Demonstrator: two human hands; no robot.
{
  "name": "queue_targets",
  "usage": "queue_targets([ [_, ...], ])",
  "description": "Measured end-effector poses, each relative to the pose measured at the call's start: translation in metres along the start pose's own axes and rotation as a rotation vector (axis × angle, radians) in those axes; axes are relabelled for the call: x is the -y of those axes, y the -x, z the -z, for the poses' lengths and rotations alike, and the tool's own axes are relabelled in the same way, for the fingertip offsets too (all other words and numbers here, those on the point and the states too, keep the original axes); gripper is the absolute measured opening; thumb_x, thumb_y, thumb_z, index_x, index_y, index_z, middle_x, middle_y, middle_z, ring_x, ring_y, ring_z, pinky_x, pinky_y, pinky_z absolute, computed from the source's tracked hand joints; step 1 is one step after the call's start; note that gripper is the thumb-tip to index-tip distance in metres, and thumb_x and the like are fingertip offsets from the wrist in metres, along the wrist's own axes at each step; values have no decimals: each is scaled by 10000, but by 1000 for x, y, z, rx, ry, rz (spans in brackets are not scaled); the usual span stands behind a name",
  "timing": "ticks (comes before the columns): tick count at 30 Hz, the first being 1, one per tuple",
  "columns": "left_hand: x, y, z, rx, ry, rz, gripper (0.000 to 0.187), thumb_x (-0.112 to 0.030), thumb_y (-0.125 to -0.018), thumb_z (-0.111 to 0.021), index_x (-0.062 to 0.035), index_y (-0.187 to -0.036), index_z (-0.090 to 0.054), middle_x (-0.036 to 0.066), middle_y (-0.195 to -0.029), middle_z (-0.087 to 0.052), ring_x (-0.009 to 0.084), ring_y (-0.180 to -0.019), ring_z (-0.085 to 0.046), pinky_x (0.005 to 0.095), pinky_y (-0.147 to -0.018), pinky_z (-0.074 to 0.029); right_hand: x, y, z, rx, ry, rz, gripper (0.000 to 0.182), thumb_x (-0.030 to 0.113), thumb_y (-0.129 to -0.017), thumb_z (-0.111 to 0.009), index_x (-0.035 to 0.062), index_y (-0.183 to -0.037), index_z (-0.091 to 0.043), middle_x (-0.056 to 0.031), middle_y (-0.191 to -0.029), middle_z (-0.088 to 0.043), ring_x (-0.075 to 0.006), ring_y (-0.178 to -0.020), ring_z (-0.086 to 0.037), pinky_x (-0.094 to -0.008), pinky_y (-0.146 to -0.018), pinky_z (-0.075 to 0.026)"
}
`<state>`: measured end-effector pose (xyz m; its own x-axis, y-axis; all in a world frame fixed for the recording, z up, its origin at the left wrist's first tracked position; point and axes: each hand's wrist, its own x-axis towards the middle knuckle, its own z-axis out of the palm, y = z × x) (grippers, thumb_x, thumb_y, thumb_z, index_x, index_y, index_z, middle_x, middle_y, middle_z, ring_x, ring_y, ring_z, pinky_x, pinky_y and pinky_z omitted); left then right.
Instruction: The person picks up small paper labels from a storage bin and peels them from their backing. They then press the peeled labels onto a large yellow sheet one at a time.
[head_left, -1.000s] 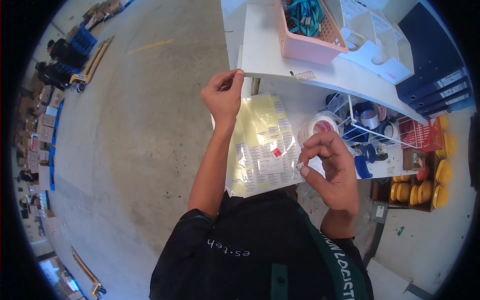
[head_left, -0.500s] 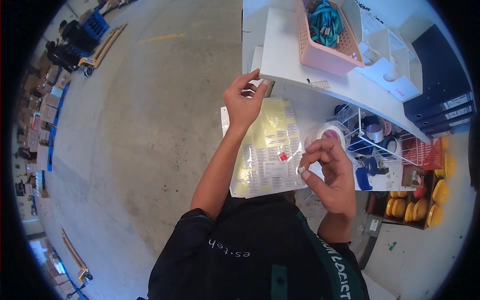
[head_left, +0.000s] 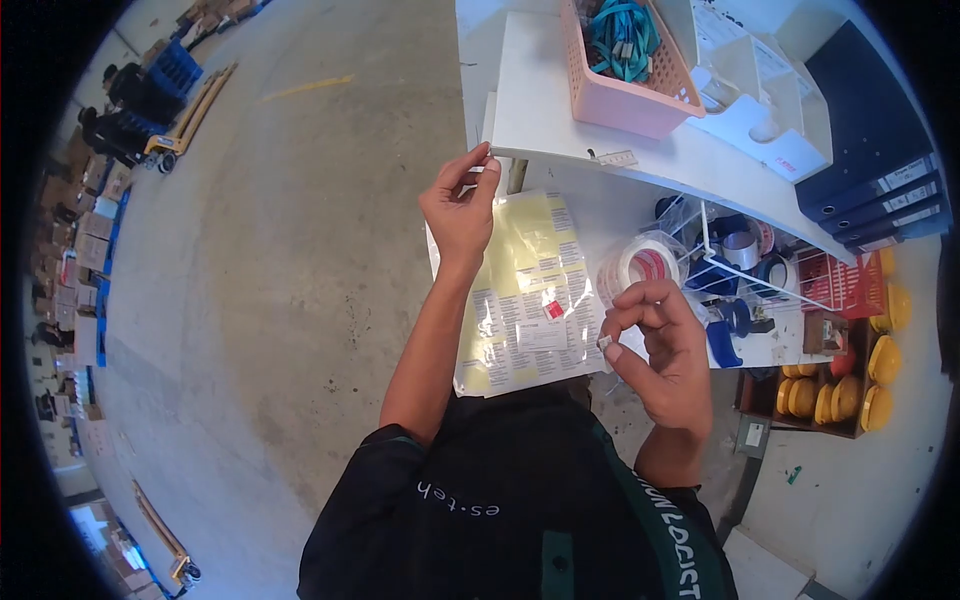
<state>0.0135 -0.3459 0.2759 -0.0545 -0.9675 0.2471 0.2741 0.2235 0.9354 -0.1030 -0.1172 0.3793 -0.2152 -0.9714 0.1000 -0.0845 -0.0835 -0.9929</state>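
Note:
My left hand (head_left: 458, 212) is raised at the front corner of a white shelf (head_left: 530, 85), thumb and forefinger pinched together at its edge. Whatever lies between those fingertips is too small to make out. Lower and to the right, my right hand (head_left: 662, 350) pinches a small white piece (head_left: 604, 343) between thumb and forefinger; its other fingers are curled. Between the hands lies a yellow-and-white printed sheet (head_left: 510, 260) under shiny plastic, with a small red sticker (head_left: 553, 310) on it. A roll of tape (head_left: 640, 268) sits just behind my right hand.
On the shelf stand a pink basket (head_left: 640, 108) of teal lanyards (head_left: 622, 40) and a white organiser (head_left: 800, 150). Dark binders (head_left: 870, 150) are at right. Below are a wire rack (head_left: 706, 230), a red basket (head_left: 850, 290) and yellow items (head_left: 845, 398). A pallet jack (head_left: 195, 120) stands far left.
The view has shifted slightly, so the shelf, sheet and left hand appear farther left. More of the tape roll shows. Both hands keep their pinched pose.

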Motion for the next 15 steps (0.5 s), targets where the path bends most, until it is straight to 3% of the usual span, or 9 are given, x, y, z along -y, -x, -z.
queue_targets([
  [7, -2, 1, -3, -35, -7, -31, 204, -64, -903, -724, -8, -1097, -753, 36, -972, -681, 62, -759, -594, 210, -659, -495, -2, 3, 3, -8, -2, 1, 409, -70, -819, -654, -7, -1196, -510, -55, -899, -647, -104, -921, -585, -272, -922, -397],
  [12, -3, -3, -6, -83, -251, -318, 159, -62, -889, -724, -2, -1031, -767, 86, -884, -708, 106, -685, -655, 245, -630, -527, -3, 4, 2, 0, -13, 3, 408, -65, -820, -658, -5, -1196, -512, -63, -907, -649, -107, -929, -587, -276, -932, -388],
  [15, -5, -3, -7, -96, -346, -374, 156, -70, -895, -723, 7, -1025, -766, 80, -890, -720, 105, -718, -659, 244, -682, -536, -5, 4, 3, 4, -17, 3, 408, -67, -820, -656, -4, -1196, -513, -63, -909, -650, -109, -931, -590, -281, -941, -385],
])
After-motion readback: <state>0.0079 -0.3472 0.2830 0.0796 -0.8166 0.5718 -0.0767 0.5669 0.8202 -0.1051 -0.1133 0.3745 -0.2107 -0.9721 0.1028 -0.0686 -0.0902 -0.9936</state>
